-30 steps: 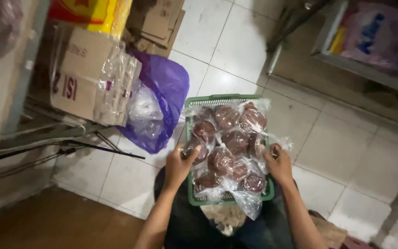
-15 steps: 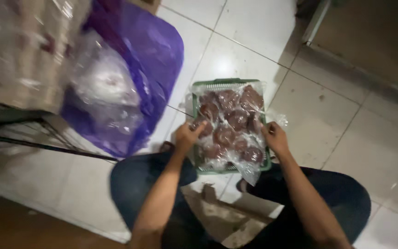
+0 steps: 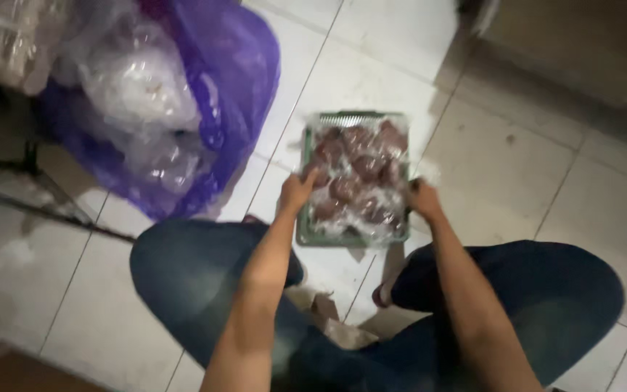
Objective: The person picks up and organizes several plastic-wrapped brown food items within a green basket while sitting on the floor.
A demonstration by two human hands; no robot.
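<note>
A green plastic basket (image 3: 351,118) rests on the white tiled floor between my knees. It is full of several round dark red-brown pieces wrapped in clear plastic bags (image 3: 357,174). My left hand (image 3: 297,190) grips the basket's left edge, fingers curled over the rim and the plastic. My right hand (image 3: 424,199) grips its right edge the same way. Both forearms reach down from the bottom of the view. The picture is blurred by motion.
A large purple plastic bag (image 3: 234,94) stuffed with clear plastic bags (image 3: 136,87) lies on the floor at the left. A dark metal frame (image 3: 30,203) crosses the far left. My knees in blue jeans (image 3: 197,276) flank the basket. Crumpled brown paper (image 3: 339,327) lies between my legs.
My view has tilted down and closer to my legs. The basket has come down onto the floor tiles, both hands still on its sides. The cardboard box has left the view.
</note>
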